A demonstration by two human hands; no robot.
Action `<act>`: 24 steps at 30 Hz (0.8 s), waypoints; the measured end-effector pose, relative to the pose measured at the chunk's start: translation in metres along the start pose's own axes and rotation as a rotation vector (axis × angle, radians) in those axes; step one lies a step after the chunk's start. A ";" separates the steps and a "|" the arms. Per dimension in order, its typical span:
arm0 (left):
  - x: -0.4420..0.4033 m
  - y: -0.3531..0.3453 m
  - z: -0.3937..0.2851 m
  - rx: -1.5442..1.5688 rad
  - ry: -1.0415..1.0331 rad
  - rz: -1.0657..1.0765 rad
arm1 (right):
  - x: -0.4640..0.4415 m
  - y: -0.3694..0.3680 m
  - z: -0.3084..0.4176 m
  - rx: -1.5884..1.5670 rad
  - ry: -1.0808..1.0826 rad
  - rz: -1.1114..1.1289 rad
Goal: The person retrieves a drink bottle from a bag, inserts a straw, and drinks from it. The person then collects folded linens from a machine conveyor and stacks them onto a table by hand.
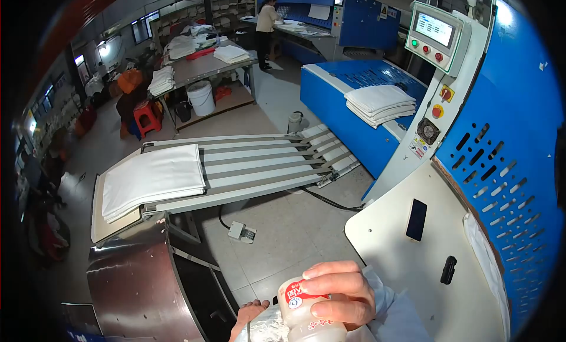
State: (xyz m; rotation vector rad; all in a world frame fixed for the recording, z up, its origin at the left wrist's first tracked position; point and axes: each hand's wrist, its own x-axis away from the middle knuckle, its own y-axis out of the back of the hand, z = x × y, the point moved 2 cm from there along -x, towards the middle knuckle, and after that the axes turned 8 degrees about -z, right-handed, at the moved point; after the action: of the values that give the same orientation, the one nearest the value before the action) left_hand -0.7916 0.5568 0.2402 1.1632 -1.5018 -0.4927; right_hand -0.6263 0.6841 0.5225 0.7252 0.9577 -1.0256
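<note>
My right hand (pixel 342 295) is closed around a pale plastic bottle (pixel 309 321) with a red and white label. The bottle is tilted close to the camera, and its lower end runs out of the frame. Behind it and to its left is my left hand (pixel 250 314), only partly visible. Its fingers look short and foreshortened, so I cannot tell whether they are closed. A light sleeve (pixel 268 327) lies between the left hand and the bottle.
A folded white cloth stack (pixel 156 177) lies on the slatted conveyor (pixel 253 162). Another stack (pixel 380 103) rests on the blue machine (pixel 330 91). A phone (pixel 416 220) and a small black object (pixel 448 270) lie on the white tabletop (pixel 383 224). A person (pixel 267 27) stands far back.
</note>
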 end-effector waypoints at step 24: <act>0.000 0.003 -0.003 0.000 -0.002 0.010 | -0.001 0.001 -0.001 -0.023 -0.008 0.017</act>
State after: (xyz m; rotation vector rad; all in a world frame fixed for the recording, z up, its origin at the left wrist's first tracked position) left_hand -0.7897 0.5591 0.2438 1.1553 -1.5088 -0.4875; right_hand -0.6260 0.6858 0.5230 0.7087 0.9532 -1.0003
